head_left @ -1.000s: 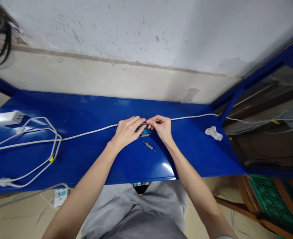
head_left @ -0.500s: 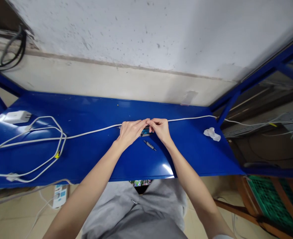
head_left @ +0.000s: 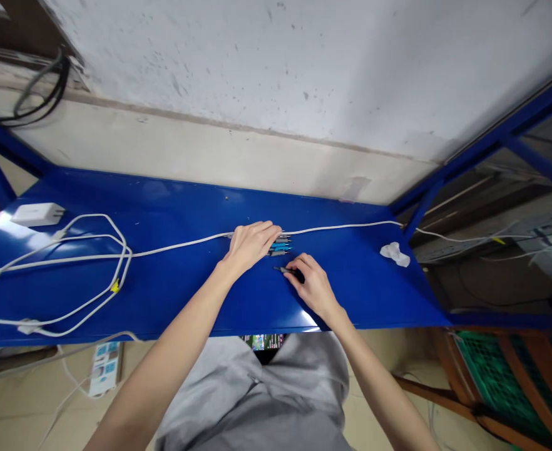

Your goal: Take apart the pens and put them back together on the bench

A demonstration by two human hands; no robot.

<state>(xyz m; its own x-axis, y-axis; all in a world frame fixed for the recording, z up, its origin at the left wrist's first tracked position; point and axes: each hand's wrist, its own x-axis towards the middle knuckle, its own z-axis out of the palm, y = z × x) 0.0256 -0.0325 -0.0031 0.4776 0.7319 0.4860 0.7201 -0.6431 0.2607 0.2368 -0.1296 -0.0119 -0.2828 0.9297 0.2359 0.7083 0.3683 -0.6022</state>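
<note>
My left hand (head_left: 251, 244) lies palm down over a small row of pens (head_left: 281, 244), its fingers held together and bent across them. Blue, grey and dark barrels stick out past its fingertips; the rest of the row and my thumb are hidden beneath the hand. Just to the right and nearer to me, my right hand (head_left: 311, 282) is closed in a pinch on a single grey pen (head_left: 283, 269). That pen's thin end points left, apart from the row. Both hands are low over the blue tabletop (head_left: 173, 294).
A white cable (head_left: 186, 243) runs across the tabletop behind the pens. Looped cable (head_left: 128, 257) and a white charger (head_left: 39, 214) are at the left. Crumpled white tissue (head_left: 395, 254) lies at the right. A wall (head_left: 257, 150) closes off the back.
My right hand has left the row beside my left fingertips, moved toward me and taken hold of the loose grey pen. My left hand stays over the row.
</note>
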